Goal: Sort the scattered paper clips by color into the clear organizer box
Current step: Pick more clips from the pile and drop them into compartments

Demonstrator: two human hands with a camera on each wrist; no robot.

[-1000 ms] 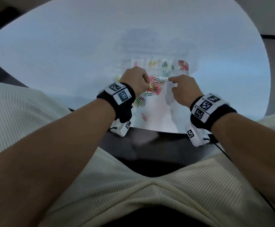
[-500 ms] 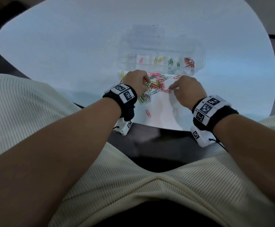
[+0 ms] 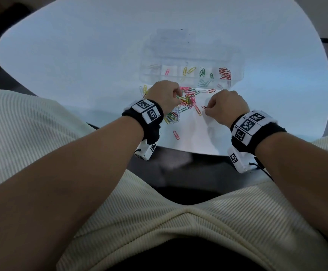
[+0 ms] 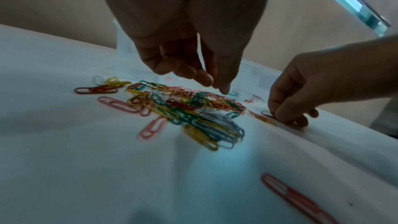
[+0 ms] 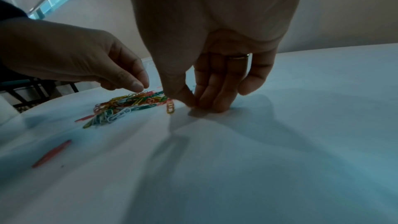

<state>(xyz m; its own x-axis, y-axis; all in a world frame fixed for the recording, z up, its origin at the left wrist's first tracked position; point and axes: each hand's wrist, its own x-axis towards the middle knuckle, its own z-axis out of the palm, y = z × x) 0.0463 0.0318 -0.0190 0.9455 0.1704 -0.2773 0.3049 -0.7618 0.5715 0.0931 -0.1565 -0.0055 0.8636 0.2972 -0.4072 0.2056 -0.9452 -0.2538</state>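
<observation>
Since a second ago the right hand (image 3: 224, 107) has pulled back from the near wall of the clear plastic organizer box (image 3: 237, 75) toward the table's near edge, and now it sits low on the white round table (image 3: 81, 45), thumb and forefinger closed in a narrow pinch on a small red paper clip (image 3: 204, 107) lying flat on the surface; remaining fingers (image 5: 224, 91) curl down with tips touching the table, a gold ring (image 5: 239, 56) on one. Left hand (image 3: 164, 94) has barely shifted, hovering over the mixed pile of coloured paper clips (image 3: 186, 98), palm down, fingers loosely curled, thumb and forefinger (image 4: 221, 81) close together with a slim gap just above the pile; left wrist view shows nothing between them, and I cannot tell if the tips touch a clip. Both forearms reach forward from the lap, wrists bent down, each with a black wristband carrying white square markers (image 3: 247, 126). Pile lies just in front of the box, between the two hands and nearer the left. Loose pink clip (image 3: 198, 110) lies just left of the right hand's pinch, another red clip (image 3: 176, 135) apart near the table edge, a few yellow ones (image 3: 144, 89) left of the left hand. Inside the box, compartments hold one pink clip (image 3: 167, 71), yellow clips (image 3: 188, 71), green clips (image 3: 203, 72) and a bunch of red clips (image 3: 224, 73) at the right end.
</observation>
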